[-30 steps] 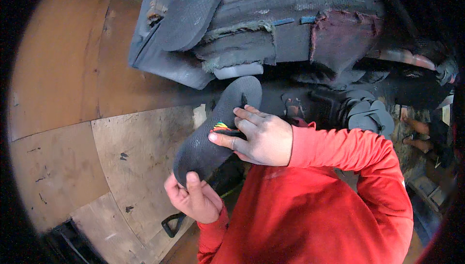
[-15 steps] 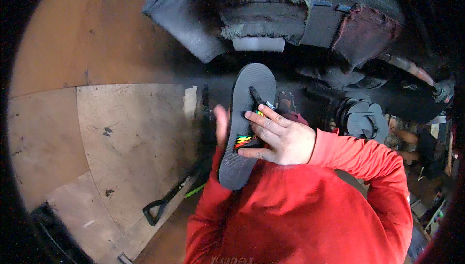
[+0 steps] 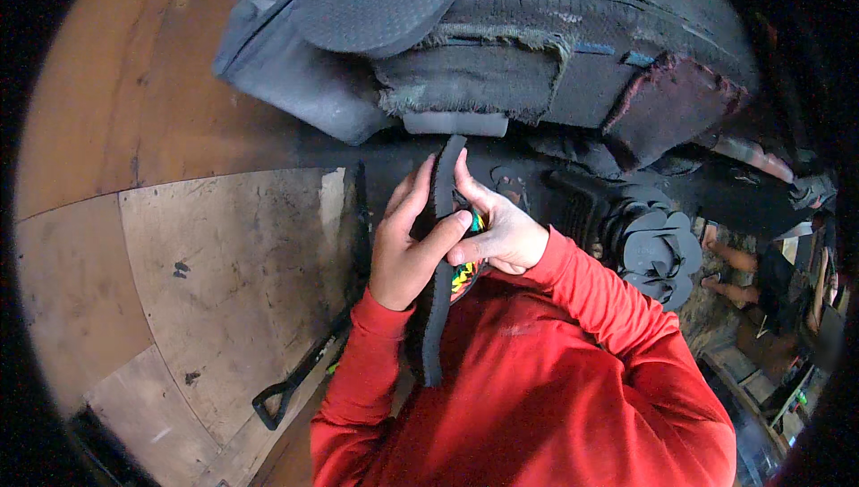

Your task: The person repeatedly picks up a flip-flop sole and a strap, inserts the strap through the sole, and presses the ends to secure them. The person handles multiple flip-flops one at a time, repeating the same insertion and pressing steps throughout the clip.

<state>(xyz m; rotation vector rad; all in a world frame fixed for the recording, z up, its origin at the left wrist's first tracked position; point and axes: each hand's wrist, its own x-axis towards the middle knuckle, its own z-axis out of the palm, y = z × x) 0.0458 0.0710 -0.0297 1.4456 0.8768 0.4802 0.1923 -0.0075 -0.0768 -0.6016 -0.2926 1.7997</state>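
Note:
A black flip-flop is held on edge in front of my red sweater, its thin side facing up. Its strap, patterned in green, yellow and red, bulges out on the right side. My left hand grips it from the left, fingers against the underside and thumb reaching over the edge. From the right, my right hand closes on the strap side, one finger stretched up along the footbed and the thumb near the left thumb. Part of the strap is hidden behind the fingers.
A dusty dark surface with frayed cloth patches spans the far side, a dark flip-flop sole on it. Stacked black flip-flops stand at right, near another person's bare limbs. Stained wooden boards and a black handle are left.
The flip-flop has turned from footbed-up to edge-up. My left hand has come up around its underside, and my right hand has shifted from lying over the strap to gripping beside it.

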